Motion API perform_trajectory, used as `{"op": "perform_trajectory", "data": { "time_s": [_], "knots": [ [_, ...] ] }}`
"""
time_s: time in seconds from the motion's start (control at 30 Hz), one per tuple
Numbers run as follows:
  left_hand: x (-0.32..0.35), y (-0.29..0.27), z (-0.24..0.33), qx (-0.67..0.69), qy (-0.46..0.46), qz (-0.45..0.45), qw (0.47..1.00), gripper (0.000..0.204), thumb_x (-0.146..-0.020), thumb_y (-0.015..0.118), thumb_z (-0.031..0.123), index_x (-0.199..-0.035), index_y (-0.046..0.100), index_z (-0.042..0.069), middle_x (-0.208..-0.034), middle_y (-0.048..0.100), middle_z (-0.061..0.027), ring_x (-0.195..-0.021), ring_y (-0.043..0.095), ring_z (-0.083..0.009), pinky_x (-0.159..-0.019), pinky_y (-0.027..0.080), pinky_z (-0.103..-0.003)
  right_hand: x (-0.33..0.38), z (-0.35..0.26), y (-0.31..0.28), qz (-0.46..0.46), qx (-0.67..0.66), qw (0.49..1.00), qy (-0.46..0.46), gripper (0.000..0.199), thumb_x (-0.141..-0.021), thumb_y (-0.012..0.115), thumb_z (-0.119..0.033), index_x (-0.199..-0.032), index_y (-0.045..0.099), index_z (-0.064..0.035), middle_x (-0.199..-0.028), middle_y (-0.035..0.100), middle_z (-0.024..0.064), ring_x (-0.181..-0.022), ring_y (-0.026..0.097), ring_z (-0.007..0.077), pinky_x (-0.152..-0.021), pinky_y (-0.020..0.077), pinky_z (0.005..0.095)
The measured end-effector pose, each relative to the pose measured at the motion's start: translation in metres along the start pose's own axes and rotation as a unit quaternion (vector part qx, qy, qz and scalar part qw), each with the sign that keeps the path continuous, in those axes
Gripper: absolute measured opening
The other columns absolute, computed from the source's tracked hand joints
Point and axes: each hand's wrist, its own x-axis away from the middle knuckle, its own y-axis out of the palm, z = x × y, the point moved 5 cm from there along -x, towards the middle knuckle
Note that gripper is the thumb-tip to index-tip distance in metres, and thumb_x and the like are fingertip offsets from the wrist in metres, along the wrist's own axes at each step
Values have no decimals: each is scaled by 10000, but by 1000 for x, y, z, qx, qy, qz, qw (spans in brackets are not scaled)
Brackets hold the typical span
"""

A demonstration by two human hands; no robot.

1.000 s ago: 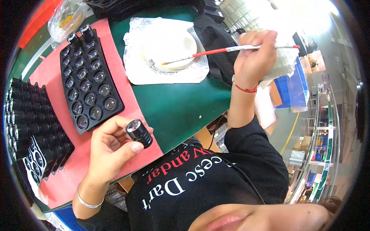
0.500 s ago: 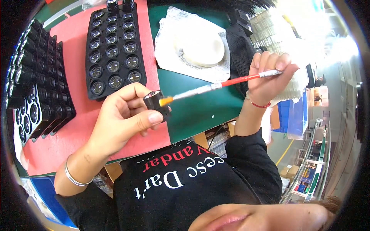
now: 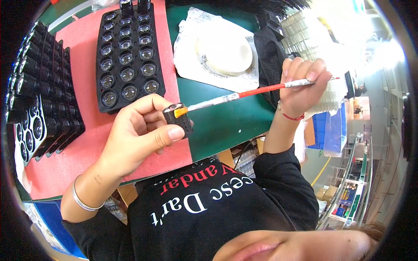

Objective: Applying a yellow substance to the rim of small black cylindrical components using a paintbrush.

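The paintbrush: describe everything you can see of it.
The paintbrush is long and thin, with a red handle, silvery-white stretches that look wrapped, and orange-yellow bristles. The right hand grips it near its back end, whose red tip shows past the hand. In the picture it slants down leftward over the green table, bristles apparently touching the black cylinder in the left hand, near its rim.

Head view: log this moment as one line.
left hand: holds black cylinder | right hand: holds brush, bristles near cylinder's rim | black tray: on pink mat
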Motion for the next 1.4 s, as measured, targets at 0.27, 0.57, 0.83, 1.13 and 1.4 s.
{"op": "perform_trajectory", "data": {
  "time_s": [0.27,0.57,0.83,1.13,1.4],
  "knots": [
    [1,3,1,-18,9,22,1000,335,-728,607,202,-973,472,18,-874,576,-74,-504,429,-16,-409,333,-125,-2,1,-1,-5,20,1000,5,335,-898,317,-311,-679,393,-68,-459,376,42,-377,303,105,-400,262,239],
    [1,5,3,-39,14,6,999,383,-767,555,200,-1080,461,0,-963,563,-89,-529,436,-9,-428,334,-116,-3,0,-4,2,48,999,-5,317,-896,321,-281,-671,394,-71,-454,369,38,-371,296,102,-394,260,238],
    [2,7,1,-49,19,-7,999,390,-771,558,208,-1091,462,6,-991,564,-108,-530,428,-8,-440,334,-121,-5,-8,-14,53,92,994,-36,327,-892,334,-281,-659,393,-60,-469,387,53,-390,325,121,-393,274,242],
    [34,27,68,-482,403,23,777,298,-591,699,69,-846,556,14,-787,616,-118,-654,597,-171,-544,466,-263,-1,-15,-12,139,248,955,-83,314,-888,340,-210,-657,419,-13,-512,430,107,-419,384,154,-419,323,254],
    [109,-15,126,-597,433,486,469,273,-638,694,34,-881,576,-6,-781,547,-19,-699,480,-90,-577,384,-201,-3,-16,0,154,258,951,-76,333,-889,338,-226,-639,405,-17,-487,398,88,-426,359,140,-422,296,235]
  ]
}}
